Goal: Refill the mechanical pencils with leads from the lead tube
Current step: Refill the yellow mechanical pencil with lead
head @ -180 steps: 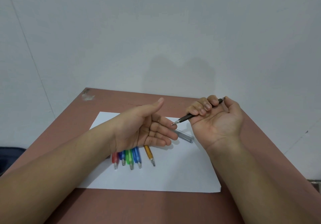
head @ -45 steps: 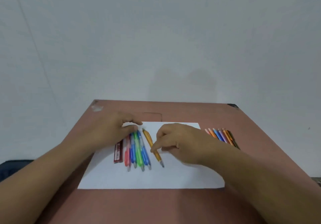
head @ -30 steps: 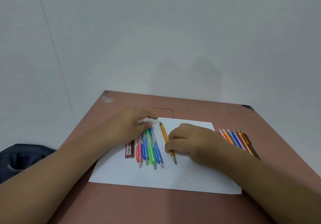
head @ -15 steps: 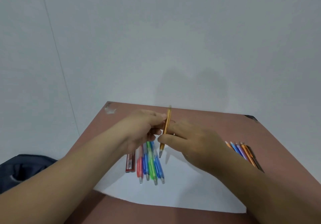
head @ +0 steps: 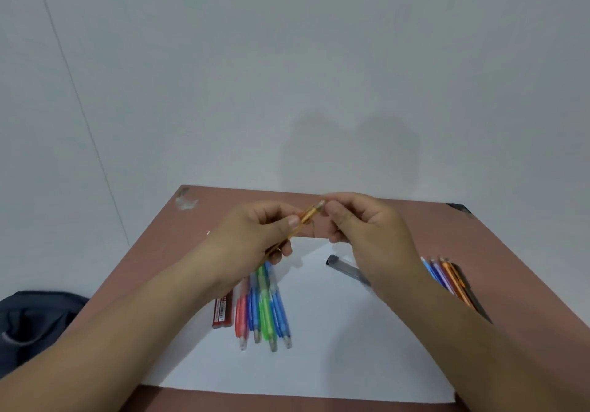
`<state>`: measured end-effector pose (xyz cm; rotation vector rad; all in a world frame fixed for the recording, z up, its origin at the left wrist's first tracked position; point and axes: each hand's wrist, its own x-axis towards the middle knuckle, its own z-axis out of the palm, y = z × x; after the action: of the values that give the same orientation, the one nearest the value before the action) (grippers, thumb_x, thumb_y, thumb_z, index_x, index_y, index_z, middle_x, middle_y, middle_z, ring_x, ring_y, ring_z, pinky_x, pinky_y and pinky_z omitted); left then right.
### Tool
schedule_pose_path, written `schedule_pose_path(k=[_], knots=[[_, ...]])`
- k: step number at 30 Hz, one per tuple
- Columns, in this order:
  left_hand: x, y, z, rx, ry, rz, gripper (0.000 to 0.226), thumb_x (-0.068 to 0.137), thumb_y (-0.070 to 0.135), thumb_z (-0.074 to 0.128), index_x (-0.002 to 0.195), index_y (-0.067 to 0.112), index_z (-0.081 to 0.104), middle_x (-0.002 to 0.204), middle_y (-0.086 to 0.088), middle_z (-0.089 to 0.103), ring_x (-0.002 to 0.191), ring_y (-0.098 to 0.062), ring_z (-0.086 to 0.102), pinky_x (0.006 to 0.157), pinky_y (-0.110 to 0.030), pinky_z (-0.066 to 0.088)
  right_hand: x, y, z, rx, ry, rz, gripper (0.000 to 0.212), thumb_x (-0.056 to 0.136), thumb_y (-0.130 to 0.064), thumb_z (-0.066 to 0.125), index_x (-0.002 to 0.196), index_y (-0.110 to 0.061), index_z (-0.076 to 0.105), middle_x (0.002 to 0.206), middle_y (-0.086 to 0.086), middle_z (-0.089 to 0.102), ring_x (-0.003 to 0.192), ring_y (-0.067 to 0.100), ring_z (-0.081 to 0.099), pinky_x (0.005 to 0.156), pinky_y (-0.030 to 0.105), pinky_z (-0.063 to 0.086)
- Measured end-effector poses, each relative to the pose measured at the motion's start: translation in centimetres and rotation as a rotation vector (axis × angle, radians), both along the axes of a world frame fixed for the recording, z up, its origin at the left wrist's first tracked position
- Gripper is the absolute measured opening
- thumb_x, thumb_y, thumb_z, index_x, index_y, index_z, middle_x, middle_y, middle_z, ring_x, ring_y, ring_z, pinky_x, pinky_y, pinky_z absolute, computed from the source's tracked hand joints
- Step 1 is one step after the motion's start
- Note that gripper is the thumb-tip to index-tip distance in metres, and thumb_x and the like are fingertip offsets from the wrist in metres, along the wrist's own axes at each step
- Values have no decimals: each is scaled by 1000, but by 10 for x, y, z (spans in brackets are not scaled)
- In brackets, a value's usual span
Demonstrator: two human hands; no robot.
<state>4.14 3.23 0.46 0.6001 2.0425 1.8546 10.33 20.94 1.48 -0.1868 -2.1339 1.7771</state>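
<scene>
My left hand (head: 255, 239) grips an orange mechanical pencil (head: 307, 216) by its barrel, raised above the table and tilted up to the right. My right hand (head: 360, 223) pinches the pencil's top end, where its cap (head: 321, 204) sits. On the white paper (head: 335, 341) below lie several pencils in red, blue and green (head: 263, 309). A grey clear lead tube (head: 346, 268) lies on the paper, partly hidden by my right wrist. A red lead case (head: 222, 312) lies left of the pencils.
A second row of pencils (head: 450, 280) lies on the brown table (head: 510, 268) right of the paper, partly behind my right forearm. A dark bag (head: 28, 322) sits off the table's left edge. A white wall stands behind the table.
The orange pencil was lifted off the paper by my right hand and passed to my left, which now holds its barrel. My right hand moved up to the pencil's top end.
</scene>
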Motion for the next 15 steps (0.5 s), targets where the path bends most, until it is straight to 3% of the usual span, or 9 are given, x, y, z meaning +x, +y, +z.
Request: schedule_pose_path(k=[4, 7, 9, 11, 13, 15], knots=[[-4, 4, -4, -47, 167, 69, 20, 98, 21, 61, 91, 31, 78, 63, -2, 62, 61, -15, 50, 62, -31, 43, -1, -2, -2, -84, 15, 20, 17, 95, -15, 67, 86, -24, 79, 84, 13, 71, 70, 11, 58, 62, 30, 54], [-8, 3, -8, -163, 351, 121, 27, 98, 24, 60, 84, 43, 74, 65, 11, 62, 57, -1, 52, 58, -16, 41, -2, 2, -6, -67, 55, 8, 15, 93, -16, 69, 86, -24, 79, 79, 16, 68, 69, 12, 58, 59, 29, 54], [-12, -1, -11, -263, 471, 144, 28, 98, 26, 59, 82, 49, 68, 76, 15, 63, 69, -5, 57, 61, -15, 44, -3, 5, -9, -57, 87, -17, 15, 93, -15, 70, 86, -23, 80, 74, 8, 68, 68, 12, 59, 63, 29, 55], [-16, -5, -14, -336, 541, 154, 26, 97, 31, 58, 83, 52, 65, 82, 20, 61, 78, -5, 58, 69, -23, 47, -3, 10, -10, -15, 116, -31, 12, 93, -15, 70, 87, -21, 79, 72, 0, 69, 67, 10, 60, 68, 26, 55], [-20, -9, -15, -410, 585, 162, 24, 97, 34, 58, 84, 53, 62, 85, 23, 60, 83, 1, 56, 70, -20, 42, -3, 15, -11, 92, 86, -28, 12, 92, -16, 70, 85, -22, 79, 69, -4, 68, 62, 6, 58, 62, 16, 49], [-22, -10, -17, -449, 636, 175, 24, 97, 32, 59, 86, 53, 59, 85, 21, 59, 87, 4, 54, 70, -15, 37, -4, 19, -18, 436, 49, 0, 14, 89, -16, 71, 80, -25, 77, 69, -8, 68, 65, 2, 58, 61, 5, 41]])
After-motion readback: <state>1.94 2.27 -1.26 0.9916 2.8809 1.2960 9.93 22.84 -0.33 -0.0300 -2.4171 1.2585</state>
